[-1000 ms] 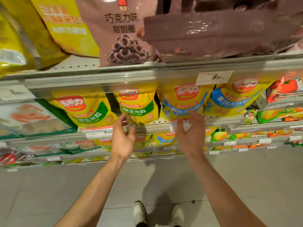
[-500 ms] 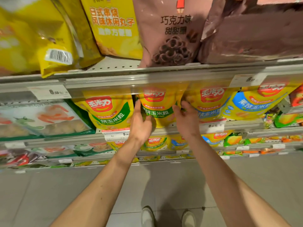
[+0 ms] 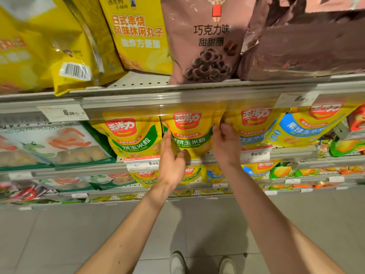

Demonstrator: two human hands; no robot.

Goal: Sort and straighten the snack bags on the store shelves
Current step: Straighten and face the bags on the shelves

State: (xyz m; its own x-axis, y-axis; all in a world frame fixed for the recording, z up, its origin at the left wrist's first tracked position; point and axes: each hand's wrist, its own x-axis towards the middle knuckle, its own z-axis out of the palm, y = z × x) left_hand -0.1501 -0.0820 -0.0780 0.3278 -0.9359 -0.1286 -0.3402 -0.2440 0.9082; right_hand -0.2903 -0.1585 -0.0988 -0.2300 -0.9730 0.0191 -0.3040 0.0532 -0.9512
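Yellow-green corn bag [image 3: 190,135] at frame centre, 2nd shelf, is gripped at both edges: left hand [image 3: 171,157], right hand [image 3: 224,144]. Neighbours look upright; upper-left yellow bags [image 3: 49,56] seem tipped, prob. unsorted yet.

yellow-green corn snack bag [image 3: 189,135] | upright; second shelf; between matching bags
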